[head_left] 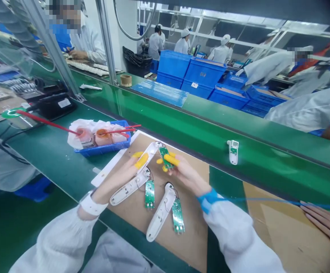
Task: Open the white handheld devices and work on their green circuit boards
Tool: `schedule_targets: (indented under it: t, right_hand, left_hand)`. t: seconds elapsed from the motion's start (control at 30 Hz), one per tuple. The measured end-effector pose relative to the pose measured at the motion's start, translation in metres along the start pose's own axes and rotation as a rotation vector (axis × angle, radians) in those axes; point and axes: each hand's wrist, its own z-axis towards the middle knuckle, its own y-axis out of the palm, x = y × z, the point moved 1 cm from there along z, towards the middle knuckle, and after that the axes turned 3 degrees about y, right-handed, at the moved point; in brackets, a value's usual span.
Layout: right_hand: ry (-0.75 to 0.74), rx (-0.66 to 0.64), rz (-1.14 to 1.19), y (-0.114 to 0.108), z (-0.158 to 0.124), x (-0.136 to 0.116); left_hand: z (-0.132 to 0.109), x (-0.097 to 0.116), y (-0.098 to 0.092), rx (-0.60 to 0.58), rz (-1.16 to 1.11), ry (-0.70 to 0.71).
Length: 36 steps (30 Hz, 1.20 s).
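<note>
Head view: the left hand [132,167] grips a white casing [153,150], the right hand [182,173], apart, pinches a green circuit board [164,153]; they are close, presumably because thin wires link them, though that join is hard to make out; two wired pairs [131,188] lie nearer on cardboard [195,212], perhaps shielding the desk [54,163]; yellow-covered fingers [142,160] hide parts of both pieces; a co-worker's hand [324,223] is cut off at right.

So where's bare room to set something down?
Free: lower right of the cardboard, between rightmost circuit board and right sleeve; the green strip between cardboard and blue sheet. Crowded: the cardboard's middle, with white shells, left hand and right hand.
</note>
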Motion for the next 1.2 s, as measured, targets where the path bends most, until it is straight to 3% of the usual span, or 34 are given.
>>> schedule_targets:
  t: [0.13, 0.27, 0.37, 0.47, 0.53, 0.7, 0.83, 0.93, 1.03, 1.2]
  right_hand:
    - [0.030, 0.090, -0.119, -0.007, 0.041, 0.005]
    - [-0.042, 0.172, -0.175, -0.018, 0.014, 0.009]
    - [-0.065, 0.154, -0.153, -0.017, -0.036, 0.012]
    - [0.031, 0.009, -0.072, -0.001, -0.082, 0.024]
    - [0.122, -0.089, 0.022, 0.015, -0.102, 0.036]
    - [0.163, -0.028, 0.265, 0.040, -0.118, 0.054]
    - [0.153, -0.037, 0.280, 0.032, -0.123, 0.048]
    - [0.151, -0.050, 0.189, 0.022, -0.128, 0.038]
    - [0.118, 0.048, 0.096, 0.022, -0.132, 0.033]
    - [-0.051, 0.409, -0.068, 0.041, -0.141, 0.037]
  left_hand:
    - [-0.009, -0.020, -0.019, -0.023, 0.308, -0.111]
    - [-0.022, -0.030, -0.020, -0.075, 0.411, -0.140]
    - [-0.038, -0.026, -0.010, -0.180, 0.345, -0.139]
    - [-0.061, -0.021, 0.004, -0.324, 0.174, -0.203]
    - [-0.074, -0.021, 0.013, -0.358, 0.071, -0.232]
    - [-0.083, -0.017, 0.028, -0.179, 0.092, -0.157]
    - [-0.077, 0.001, 0.043, -0.336, -0.303, -0.412]
    - [-0.072, 0.005, 0.052, -0.373, -0.368, -0.474]
    - [-0.073, -0.004, 0.059, -0.340, -0.337, -0.469]
    - [-0.078, -0.017, 0.069, -0.198, -0.387, -0.338]
